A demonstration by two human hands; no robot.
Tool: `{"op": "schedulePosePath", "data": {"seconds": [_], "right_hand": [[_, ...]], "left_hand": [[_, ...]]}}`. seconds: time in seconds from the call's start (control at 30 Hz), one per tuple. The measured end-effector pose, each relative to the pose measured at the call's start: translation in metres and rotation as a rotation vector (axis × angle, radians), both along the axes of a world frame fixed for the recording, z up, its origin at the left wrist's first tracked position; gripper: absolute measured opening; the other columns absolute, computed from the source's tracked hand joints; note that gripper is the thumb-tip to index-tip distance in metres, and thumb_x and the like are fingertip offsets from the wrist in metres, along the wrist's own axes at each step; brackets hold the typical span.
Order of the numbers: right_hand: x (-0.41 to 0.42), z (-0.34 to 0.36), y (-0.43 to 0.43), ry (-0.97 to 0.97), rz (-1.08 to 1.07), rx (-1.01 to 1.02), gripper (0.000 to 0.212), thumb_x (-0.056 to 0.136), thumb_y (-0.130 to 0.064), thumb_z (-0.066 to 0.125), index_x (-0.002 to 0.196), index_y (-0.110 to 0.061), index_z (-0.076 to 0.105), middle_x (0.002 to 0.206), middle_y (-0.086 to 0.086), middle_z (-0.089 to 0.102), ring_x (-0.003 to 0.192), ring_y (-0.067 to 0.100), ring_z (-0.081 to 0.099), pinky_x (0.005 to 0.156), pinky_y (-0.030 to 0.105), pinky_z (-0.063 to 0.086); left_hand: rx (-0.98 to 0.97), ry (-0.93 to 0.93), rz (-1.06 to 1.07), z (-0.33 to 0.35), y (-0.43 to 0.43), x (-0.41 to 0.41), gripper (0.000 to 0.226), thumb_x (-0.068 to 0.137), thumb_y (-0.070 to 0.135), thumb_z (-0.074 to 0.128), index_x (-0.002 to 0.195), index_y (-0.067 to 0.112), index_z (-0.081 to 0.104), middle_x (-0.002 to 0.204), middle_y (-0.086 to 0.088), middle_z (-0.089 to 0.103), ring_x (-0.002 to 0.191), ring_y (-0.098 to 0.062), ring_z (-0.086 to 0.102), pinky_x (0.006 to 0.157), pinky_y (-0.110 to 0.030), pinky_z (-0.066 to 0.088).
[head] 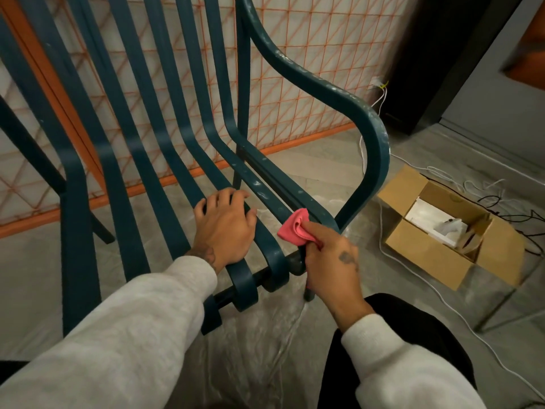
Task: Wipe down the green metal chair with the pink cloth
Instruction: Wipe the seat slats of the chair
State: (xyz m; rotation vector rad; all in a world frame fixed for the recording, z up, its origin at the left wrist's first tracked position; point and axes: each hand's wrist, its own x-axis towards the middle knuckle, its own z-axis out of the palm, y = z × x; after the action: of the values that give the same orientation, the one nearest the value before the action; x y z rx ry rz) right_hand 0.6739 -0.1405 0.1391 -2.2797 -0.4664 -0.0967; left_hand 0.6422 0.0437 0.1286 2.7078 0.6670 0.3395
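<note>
Grey stone floor [324,160] with a clear plastic sheet under the seat and an orange mesh panel [309,69] behind. An open cardboard box [436,255] and loose cables [436,172] lie on the floor to the right.

The green chair [374,137] fills the view, with pale dust smears on its armrest and side rail [283,181]. The left hand [225,228] lies palm down on the seat slats [124,172], fingers curled over a slat, bracing the chair. The right hand [330,261] pinches the bunched pink cloth [293,228] and presses it on the side rail near the front corner, just below where the armrest joins.

The step looks like wiping the right side rail. To do it well:
- Keep the left hand braced so the chair doesn't slide on the plastic.
- Run the cloth along the rail's length with firm pressure, not dabs.
- Wrap the cloth round the edge to reach the underside.
- Refold the cloth to a clean face before the smeared armrest.
- The rail is probably slick, so keep a tight pinch.

Most of the chair seems undone.
</note>
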Motion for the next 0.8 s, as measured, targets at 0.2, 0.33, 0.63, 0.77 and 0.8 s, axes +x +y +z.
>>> {"op": "schedulePosePath", "data": {"seconds": [0.2,0.33,0.63,0.77,0.8], "right_hand": [[0.030,0.015,0.029,-0.088,0.179,-0.446,0.037,0.091,-0.005,0.060,0.121,-0.026,0.064,0.111,0.004,0.068,0.101,0.027,0.061,0.088,0.041,0.055],[0.042,0.037,0.055,-0.052,0.261,-0.641,0.034,0.091,-0.006,0.056,0.122,-0.021,0.061,0.109,0.009,0.063,0.108,0.028,0.057,0.091,0.037,0.052],[0.044,0.049,0.042,0.000,0.352,-0.665,0.043,0.094,-0.006,0.053,0.131,-0.027,0.058,0.105,0.007,0.062,0.090,0.023,0.059,0.086,0.035,0.052],[0.056,0.061,0.018,0.103,0.393,-0.576,0.049,0.092,-0.005,0.048,0.127,-0.035,0.062,0.120,0.006,0.063,0.090,0.020,0.060,0.086,0.033,0.051],[0.063,0.063,0.018,0.124,0.373,-0.511,0.050,0.092,-0.005,0.047,0.127,-0.037,0.062,0.122,0.007,0.062,0.092,0.022,0.062,0.086,0.034,0.053]], "left_hand": [[-0.023,0.005,0.005,0.003,-0.003,0.000,0.048,0.103,0.045,0.036,0.146,0.025,0.035,0.151,0.000,0.038,0.141,-0.023,0.032,0.120,-0.048,0.017],[-0.040,-0.002,0.026,0.003,0.000,0.001,0.050,0.102,0.048,0.037,0.147,0.026,0.036,0.151,0.003,0.038,0.142,-0.020,0.030,0.119,-0.046,0.017],[-0.089,0.088,0.045,0.013,0.014,0.007,0.063,0.098,0.057,0.041,0.151,0.025,0.031,0.152,-0.001,0.034,0.143,-0.023,0.026,0.119,-0.045,0.018],[-0.083,0.123,0.102,0.017,0.036,0.014,0.060,0.100,0.059,0.034,0.149,0.026,0.034,0.152,-0.005,0.035,0.143,-0.028,0.027,0.117,-0.051,0.020],[-0.067,0.128,0.117,0.017,0.044,0.014,0.059,0.100,0.058,0.033,0.149,0.026,0.035,0.152,-0.006,0.034,0.143,-0.029,0.027,0.116,-0.053,0.020]]}}
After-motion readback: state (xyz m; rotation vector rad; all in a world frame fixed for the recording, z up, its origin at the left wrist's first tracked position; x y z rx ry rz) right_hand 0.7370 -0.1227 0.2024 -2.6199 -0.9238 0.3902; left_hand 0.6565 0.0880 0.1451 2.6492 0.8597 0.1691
